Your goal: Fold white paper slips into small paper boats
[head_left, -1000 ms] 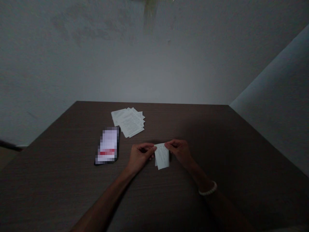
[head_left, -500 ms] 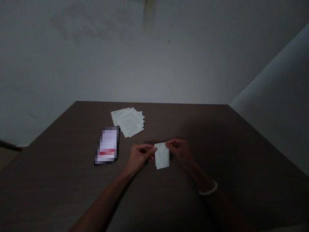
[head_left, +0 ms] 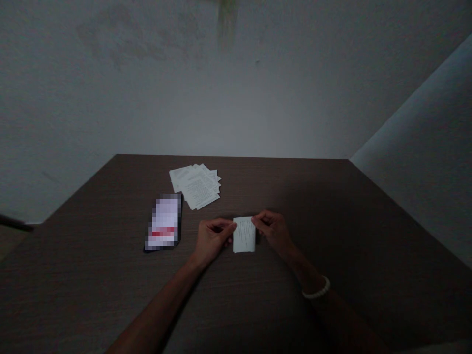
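Observation:
A small folded white paper (head_left: 244, 235) with faint print lies between my hands, low over the dark wooden table (head_left: 332, 236). My left hand (head_left: 213, 239) pinches its left edge with curled fingers. My right hand (head_left: 273, 229), with a white bead bracelet (head_left: 316, 291) on the wrist, pinches its upper right edge. Both hands are closed on the paper.
A fanned pile of several printed paper slips (head_left: 196, 186) lies at the far middle of the table. A phone (head_left: 164, 222) with a lit screen lies left of my hands. Grey walls rise behind the table and to its right.
The paper has straightened from a slight tilt to square and shifted a little to the left and up. Both hands kept their pinch and barely moved.

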Tool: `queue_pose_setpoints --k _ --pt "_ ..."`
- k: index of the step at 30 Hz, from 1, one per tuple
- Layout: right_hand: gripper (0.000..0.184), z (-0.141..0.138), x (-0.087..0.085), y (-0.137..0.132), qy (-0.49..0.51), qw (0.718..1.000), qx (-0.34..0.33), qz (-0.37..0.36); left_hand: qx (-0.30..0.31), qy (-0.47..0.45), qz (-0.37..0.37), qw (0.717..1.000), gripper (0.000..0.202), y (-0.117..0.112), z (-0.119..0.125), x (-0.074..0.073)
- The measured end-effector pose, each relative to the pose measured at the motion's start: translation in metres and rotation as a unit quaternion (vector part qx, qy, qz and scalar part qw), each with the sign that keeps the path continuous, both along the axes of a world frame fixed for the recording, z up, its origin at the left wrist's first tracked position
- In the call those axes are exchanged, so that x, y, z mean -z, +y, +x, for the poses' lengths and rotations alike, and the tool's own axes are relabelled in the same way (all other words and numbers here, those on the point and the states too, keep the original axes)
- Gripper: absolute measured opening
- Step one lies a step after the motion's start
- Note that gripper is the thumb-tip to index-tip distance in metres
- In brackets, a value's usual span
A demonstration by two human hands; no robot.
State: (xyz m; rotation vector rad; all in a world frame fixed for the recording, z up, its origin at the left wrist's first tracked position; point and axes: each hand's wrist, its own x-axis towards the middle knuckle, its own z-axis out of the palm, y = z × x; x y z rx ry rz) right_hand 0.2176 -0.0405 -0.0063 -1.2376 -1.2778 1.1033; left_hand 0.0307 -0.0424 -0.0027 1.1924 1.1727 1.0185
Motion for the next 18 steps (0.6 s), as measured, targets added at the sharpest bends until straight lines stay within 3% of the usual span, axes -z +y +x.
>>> queue_pose_setpoints --k 11,18 --pt "0.026 0.0029 0.0021 0.0014 -0.027 0.999 -0.035 -0.015 -0.031 -0.006 -0.012 0.999 0.031 0.0003 0.0002 -0.0036" --pt "0.022 0.0029 0.0061 0.0004 -0.073 0.997 -0.009 0.018 -0.024 -0.003 -0.002 1.0 0.031 0.0003 0.0025 -0.0055"
